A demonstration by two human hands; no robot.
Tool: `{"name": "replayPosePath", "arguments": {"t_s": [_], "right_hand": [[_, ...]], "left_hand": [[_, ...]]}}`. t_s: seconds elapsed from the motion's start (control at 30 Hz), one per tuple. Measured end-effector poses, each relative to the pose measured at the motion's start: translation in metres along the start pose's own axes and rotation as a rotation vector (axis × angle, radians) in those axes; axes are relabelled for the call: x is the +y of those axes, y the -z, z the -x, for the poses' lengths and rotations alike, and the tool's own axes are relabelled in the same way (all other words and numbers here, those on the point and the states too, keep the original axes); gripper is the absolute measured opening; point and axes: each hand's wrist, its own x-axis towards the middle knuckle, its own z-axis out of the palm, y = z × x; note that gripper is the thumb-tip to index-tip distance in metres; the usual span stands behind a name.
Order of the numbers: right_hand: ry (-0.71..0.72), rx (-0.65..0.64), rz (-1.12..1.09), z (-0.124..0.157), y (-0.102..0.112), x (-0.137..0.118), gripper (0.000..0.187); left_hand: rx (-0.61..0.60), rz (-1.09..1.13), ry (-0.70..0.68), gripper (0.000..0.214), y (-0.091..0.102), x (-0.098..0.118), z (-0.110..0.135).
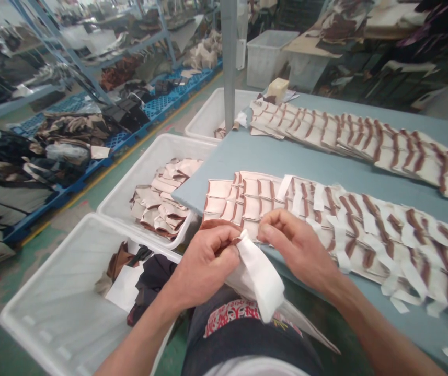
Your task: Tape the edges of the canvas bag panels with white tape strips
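Note:
My left hand [208, 258] pinches the corner of a cut fabric piece, cream with a brown edge. A white fabric strip [261, 274] hangs from that corner, over my lap. My right hand [292, 240] is just right of the strip, thumb and fingertips pressed together; whatever they hold is too small to make out. Beyond my hands, overlapping rows of cream panels with brown edges [261, 196] lie on the blue-grey table [224, 156]. Loose white strips [376, 250] lie across many of these panels toward the right.
A second row of panels [325, 125] runs along the table's far side. White plastic bins [51, 292] with fabric pieces stand at the left. A grey post [229, 57] rises by the table's far left corner. Blue pallets [153, 109] carry bundles farther left.

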Motion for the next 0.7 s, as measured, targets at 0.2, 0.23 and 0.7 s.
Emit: {"name": "replayPosePath", "arguments": {"t_s": [0.2, 0.23, 0.7], "right_hand": [[0.364, -0.198, 0.088, -0.010, 0.018, -0.027, 0.042], [0.387, -0.254, 0.124, -0.011, 0.018, -0.029, 0.041], [0.279, -0.502, 0.190, -0.013, 0.008, -0.037, 0.021]], "left_hand": [[-0.130, -0.094, -0.056, 0.018, 0.006, 0.015, 0.003], [-0.134, -0.104, -0.052, 0.018, 0.006, 0.016, 0.004], [-0.023, -0.251, -0.109, 0.010, 0.009, 0.017, 0.026]]}}
